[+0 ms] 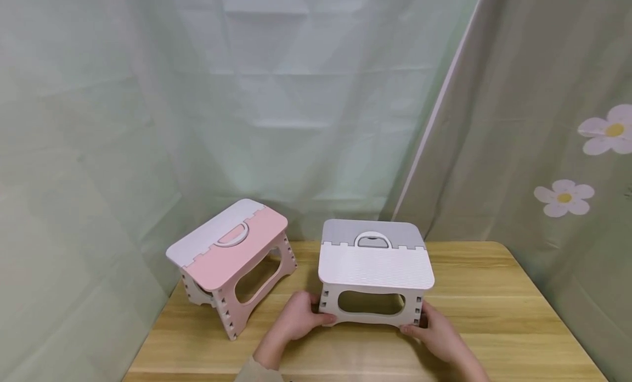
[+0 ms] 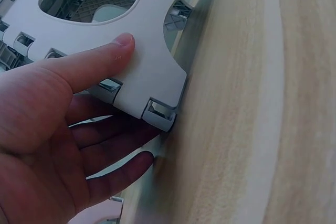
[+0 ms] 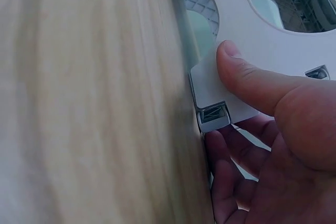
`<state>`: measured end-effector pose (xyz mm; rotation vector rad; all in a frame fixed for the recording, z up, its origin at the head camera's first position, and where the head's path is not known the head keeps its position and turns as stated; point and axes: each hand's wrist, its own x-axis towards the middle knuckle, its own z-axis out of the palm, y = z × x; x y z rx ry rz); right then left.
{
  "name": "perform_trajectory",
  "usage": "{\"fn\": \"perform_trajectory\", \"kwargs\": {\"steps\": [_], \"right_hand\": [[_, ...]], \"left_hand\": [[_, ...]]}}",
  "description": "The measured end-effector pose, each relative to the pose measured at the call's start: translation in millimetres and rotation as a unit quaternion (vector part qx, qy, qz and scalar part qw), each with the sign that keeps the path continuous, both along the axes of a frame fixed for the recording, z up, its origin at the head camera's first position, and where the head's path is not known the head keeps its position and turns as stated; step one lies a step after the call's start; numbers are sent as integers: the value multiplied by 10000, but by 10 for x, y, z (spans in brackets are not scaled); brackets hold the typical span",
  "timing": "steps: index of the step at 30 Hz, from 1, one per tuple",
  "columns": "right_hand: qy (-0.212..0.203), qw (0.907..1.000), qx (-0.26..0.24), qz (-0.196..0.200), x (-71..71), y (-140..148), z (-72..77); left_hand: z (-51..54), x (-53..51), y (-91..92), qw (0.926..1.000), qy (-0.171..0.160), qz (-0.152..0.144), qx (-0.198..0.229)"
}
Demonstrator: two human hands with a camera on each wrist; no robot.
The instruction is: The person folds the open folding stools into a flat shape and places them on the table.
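Note:
A white and grey folding step stool (image 1: 375, 265) stands unfolded and upright on the wooden table, its arched handle lying on top. My left hand (image 1: 299, 318) grips the lower left leg, thumb on the front panel and fingers behind its edge. At the lower right leg, my right hand (image 1: 434, 330) holds on the same way. In the left wrist view the left thumb (image 2: 100, 66) presses flat near the leg's foot. The right wrist view has the right thumb (image 3: 252, 80) on the opposite foot, with the fingertips partly hidden behind it.
Left of the white stool, a pink and white folding stool (image 1: 247, 250) stands unfolded at an angle on the wooden table (image 1: 494, 316). A pale green curtain (image 1: 296, 124) hangs behind and at the left; a flowered curtain (image 1: 518, 151) hangs at the right.

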<state>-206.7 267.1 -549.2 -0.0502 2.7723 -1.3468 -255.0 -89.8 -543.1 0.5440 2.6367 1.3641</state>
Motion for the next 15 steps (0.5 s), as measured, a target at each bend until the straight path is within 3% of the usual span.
{"fn": "perform_trajectory", "kwargs": {"steps": [15], "right_hand": [[7,10000,-61,-57,0,-8,-3]], "left_hand": [[-28,-11,-3,9999,-124,-97,-33]]}}
